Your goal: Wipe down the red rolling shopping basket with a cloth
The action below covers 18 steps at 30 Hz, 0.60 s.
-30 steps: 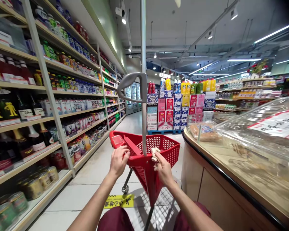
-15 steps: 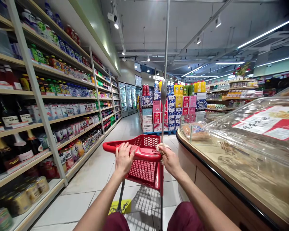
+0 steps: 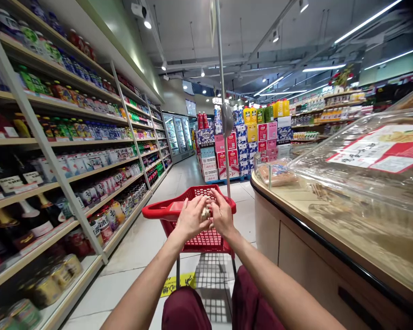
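A small crumpled whitish cloth (image 3: 206,212) is between my two hands, just above the handle of a red shopping cart (image 3: 163,211). My left hand (image 3: 193,216) curls round the cloth from the left. From the right, my right hand (image 3: 221,214) closes on it with bent fingers, slightly blurred. Most of the cloth is hidden behind the fingers. The cart's perforated basket shows below and behind my hands, and a thin metal pole (image 3: 221,68) with a grey fitting (image 3: 227,118) rises at its right side.
Drink shelves (image 3: 89,142) line the left side. Stacked boxes and bottles (image 3: 232,156) stand ahead. To the right is a wooden counter (image 3: 296,256) with clear plastic covers (image 3: 347,197). A yellow floor sign (image 3: 179,284) lies beneath the cart.
My left hand has let go of the cart handle and met my right hand. The right hand has moved left with the cloth, off the handle's right end. The view has shifted slightly.
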Tool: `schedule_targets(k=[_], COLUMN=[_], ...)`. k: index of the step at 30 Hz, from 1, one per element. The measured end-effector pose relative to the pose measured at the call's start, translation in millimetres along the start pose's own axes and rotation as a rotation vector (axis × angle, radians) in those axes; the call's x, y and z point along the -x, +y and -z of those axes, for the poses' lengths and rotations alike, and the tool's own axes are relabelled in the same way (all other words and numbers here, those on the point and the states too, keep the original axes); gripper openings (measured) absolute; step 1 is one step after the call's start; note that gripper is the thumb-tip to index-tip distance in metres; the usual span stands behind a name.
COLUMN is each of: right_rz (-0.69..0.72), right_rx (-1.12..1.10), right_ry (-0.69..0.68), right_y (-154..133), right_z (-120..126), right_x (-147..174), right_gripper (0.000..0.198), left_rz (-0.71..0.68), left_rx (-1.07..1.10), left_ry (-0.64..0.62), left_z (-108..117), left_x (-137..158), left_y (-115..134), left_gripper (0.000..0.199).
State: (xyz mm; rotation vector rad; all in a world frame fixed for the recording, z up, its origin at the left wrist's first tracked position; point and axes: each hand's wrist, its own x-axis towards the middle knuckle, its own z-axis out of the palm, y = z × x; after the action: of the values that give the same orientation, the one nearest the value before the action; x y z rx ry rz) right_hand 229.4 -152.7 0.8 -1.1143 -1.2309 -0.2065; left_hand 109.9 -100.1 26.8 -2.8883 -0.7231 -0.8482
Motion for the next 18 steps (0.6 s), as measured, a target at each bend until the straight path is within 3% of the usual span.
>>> schedule_targets(k=[3, 6, 9, 11, 13, 15, 18], right_rz=[0.025, 0.017, 0.038, 0.068, 0.073, 0.055, 0.01], right_rx=[0.259, 0.39, 0.386, 0.346, 0.29, 0.235, 0.173], right_ry=[-0.077, -0.235, -0.195, -0.155, -0.125, -0.106, -0.104], right_y=[7.7, 11.2, 16.1, 21.1, 26.2, 29.6, 29.8], right_z=[9.1, 10.6, 6.7, 5.0, 6.2, 9.6, 13.0], right_x=[-2.2, -4.2, -3.6, -1.8, -0.2, 0.7, 1.0], right_gripper=[0.04, 0.04, 0.045, 0.048, 0.049, 0.048, 0.049], left_rz=[-0.062, 0.167, 0.358, 0.278, 0.087, 0.009, 0.172], left_rx=[-0.049, -0.074, -0.102, -0.082, -0.104, -0.109, -0.125], left_ry=[0.07, 0.165, 0.23, 0.198, 0.13, 0.091, 0.141], left_z=[4.4, 16.8, 13.2, 0.5, -9.2, -8.2, 6.1], left_x=[2.6, 4.6, -2.3, -9.4, -12.8, -8.2, 5.7], left_y=[-16.4, -38.6, -34.3, -16.6, -2.2, -2.9, -25.1], left_gripper=[0.045, 0.035, 0.031, 0.031, 0.033, 0.036, 0.036])
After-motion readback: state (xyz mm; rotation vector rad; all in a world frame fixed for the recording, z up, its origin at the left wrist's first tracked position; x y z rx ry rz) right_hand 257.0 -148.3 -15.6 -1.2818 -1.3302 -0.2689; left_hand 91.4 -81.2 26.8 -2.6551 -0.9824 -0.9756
